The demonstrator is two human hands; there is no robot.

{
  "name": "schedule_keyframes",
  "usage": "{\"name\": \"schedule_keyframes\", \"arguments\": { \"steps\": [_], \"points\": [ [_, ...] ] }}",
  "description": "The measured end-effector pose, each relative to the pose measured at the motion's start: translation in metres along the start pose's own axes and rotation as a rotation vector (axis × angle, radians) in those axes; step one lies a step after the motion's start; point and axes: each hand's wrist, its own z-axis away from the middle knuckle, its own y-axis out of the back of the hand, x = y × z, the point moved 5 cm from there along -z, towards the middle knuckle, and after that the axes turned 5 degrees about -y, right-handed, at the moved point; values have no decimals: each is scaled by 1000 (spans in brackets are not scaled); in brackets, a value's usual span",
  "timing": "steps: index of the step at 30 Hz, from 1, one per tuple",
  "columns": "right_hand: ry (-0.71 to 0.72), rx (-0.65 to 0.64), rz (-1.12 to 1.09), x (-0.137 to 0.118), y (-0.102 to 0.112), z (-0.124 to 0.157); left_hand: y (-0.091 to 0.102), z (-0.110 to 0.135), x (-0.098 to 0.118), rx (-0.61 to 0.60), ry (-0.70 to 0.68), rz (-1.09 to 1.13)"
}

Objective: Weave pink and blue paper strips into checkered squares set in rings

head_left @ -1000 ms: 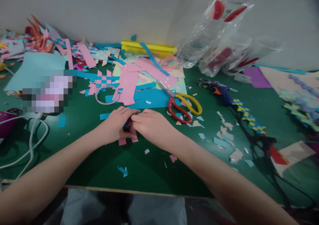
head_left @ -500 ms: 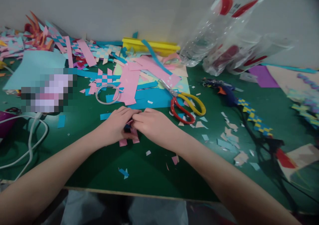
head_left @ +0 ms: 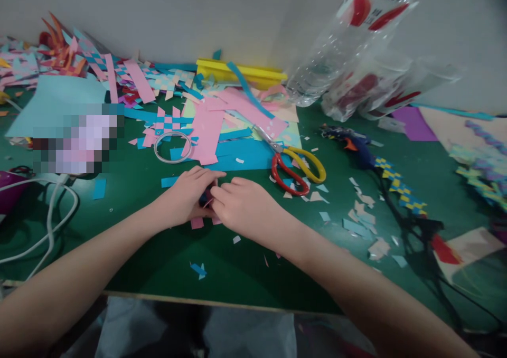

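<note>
My left hand curls round a small piece of pink and dark blue paper strips, low over the table. The fingers of my right hand are bent in and pinch the same piece from the other side. Most of it is hidden by my hands; pink strip ends show beneath them. Beyond my hands lies a thin ring, like a tape roll, beside a pink and blue checked paper weave. Scissors with one red and one yellow handle rest to the right, partly open.
Paper strips and a blue sheet cover the back of the green table. A yellow folded strip and bagged plastic cups stand by the wall. At left are a cable and a pixelated object; at right, a dark glue gun.
My right hand has turned slightly and its fingers have drawn in lower on the paper piece. Less of the pink strip ends shows now. The view has shifted a little.
</note>
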Motion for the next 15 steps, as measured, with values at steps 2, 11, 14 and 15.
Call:
{"name": "schedule_keyframes", "arguments": {
  "steps": [2, 11, 14, 15],
  "points": [
    [-10, -22, 13, -2, -1, 0, 1, 1, 1, -10, 3, 0],
    [-19, 15, -27, 7, -12, 5, 1, 1, 0, 10, 8, 1],
    [-36, 24, -78, 11, -19, 5, 0, 1, -1, 19, 15, 4],
    [-42, 28, -92, 13, -21, 4, 0, 0, -1, 19, 18, 4]
  ]
}}
